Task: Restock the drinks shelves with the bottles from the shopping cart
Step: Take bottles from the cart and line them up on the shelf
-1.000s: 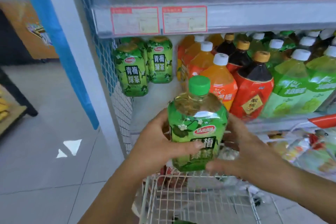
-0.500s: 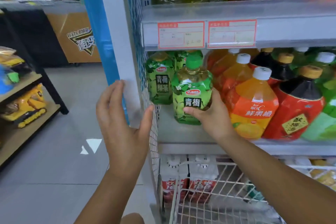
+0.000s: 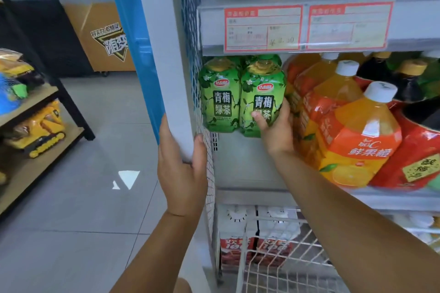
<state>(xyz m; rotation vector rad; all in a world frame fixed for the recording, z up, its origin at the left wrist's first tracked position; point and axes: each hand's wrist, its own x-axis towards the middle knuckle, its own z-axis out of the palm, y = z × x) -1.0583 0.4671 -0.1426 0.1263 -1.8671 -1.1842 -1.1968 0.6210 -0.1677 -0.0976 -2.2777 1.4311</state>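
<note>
A green tea bottle (image 3: 262, 93) stands deep on the drinks shelf (image 3: 240, 166), and my right hand (image 3: 275, 126) is wrapped around its lower right side. A second green tea bottle (image 3: 220, 95) of the same kind stands touching it on the left. My left hand (image 3: 182, 169) grips the white shelf post (image 3: 164, 66) at the rack's left edge. The white wire shopping cart (image 3: 281, 266) shows at the bottom, under my right forearm; what it holds is hidden.
Orange juice bottles (image 3: 352, 140) and red-labelled dark drink bottles (image 3: 414, 154) crowd the shelf's right side. Price tags (image 3: 264, 28) hang on the shelf above. White cartons (image 3: 238, 240) fill the shelf below. A low wooden rack with a yellow toy digger (image 3: 40, 131) stands left across the grey floor.
My right hand has pushed the bottle further back on the shelf, beside the other green one. My left hand went from the bottle to open in the air, then closed around the shelf post.
</note>
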